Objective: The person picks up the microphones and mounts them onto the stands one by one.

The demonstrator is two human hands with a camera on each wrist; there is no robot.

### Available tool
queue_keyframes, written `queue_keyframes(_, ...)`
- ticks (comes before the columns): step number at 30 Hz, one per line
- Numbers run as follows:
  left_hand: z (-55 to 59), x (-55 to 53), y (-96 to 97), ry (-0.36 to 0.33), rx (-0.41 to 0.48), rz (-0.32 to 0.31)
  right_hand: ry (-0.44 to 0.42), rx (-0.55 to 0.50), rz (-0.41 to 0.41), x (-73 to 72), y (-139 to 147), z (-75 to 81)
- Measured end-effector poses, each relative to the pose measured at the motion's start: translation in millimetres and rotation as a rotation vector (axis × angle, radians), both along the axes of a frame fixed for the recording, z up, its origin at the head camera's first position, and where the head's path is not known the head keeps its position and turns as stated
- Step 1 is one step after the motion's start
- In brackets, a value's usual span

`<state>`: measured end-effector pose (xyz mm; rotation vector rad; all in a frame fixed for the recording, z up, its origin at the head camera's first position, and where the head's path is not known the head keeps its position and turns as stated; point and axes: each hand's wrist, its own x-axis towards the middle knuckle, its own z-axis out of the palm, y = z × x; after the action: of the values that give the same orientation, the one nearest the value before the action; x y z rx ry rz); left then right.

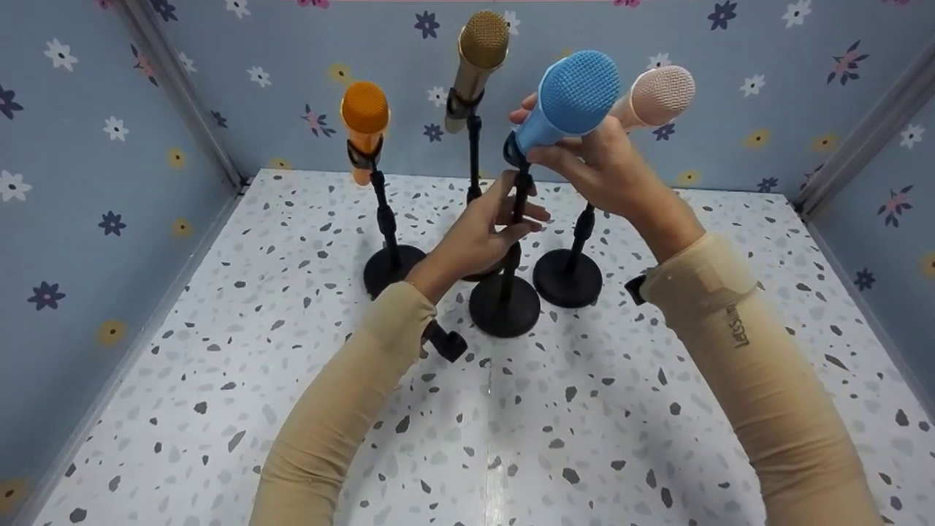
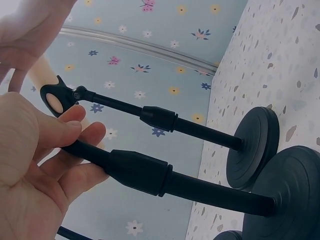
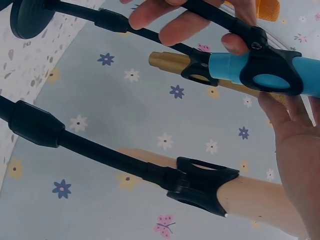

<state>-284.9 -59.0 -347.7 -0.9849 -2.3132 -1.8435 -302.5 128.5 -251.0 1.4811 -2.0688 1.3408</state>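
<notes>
A blue microphone (image 1: 581,91) sits in the clip of a black microphone stand (image 1: 504,310), its head tilted up and to the right. My right hand (image 1: 603,164) grips the blue microphone's body just above the clip. Lower down, my left hand (image 1: 475,234) holds the upper pole of the same stand between thumb and fingers. In the left wrist view, the pole's thick black collar (image 2: 137,171) lies just below those fingers. From the right wrist, the blue microphone's lower end (image 3: 225,67) shows through the clip.
Three more microphones stand around it on black stands: orange (image 1: 365,109) at left, gold (image 1: 484,40) behind, pale pink (image 1: 662,96) at right. Bases stand close together on the speckled white surface (image 1: 570,438). Flowered blue panels (image 1: 277,44) enclose the back and sides.
</notes>
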Motion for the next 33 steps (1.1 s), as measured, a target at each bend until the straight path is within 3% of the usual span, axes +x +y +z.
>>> queue_keyframes(4,-0.6,-1.1,-0.1,0.020,-0.002,0.007,-0.037,-0.004,0.006,-1.0,-2,-1.3)
queue_keyframes(9,-2.5,-0.8,0.8,0.037,-0.011,-0.004,0.036,0.013,0.004,7.7,2,1.8)
queue_keyframes(17,-0.8,-2.1,-1.3,0.013,-0.002,-0.007,0.075,-0.103,-0.075,27.0,6,11.5)
queue_keyframes(24,-1.4,-3.5,-3.6,-0.033,0.026,-0.023,0.086,-0.087,-0.108,24.3,6,10.7)
queue_keyframes(33,-2.3,-3.9,-2.9,-0.006,0.048,-0.028,0.142,-0.088,-0.117,19.3,1,10.7)
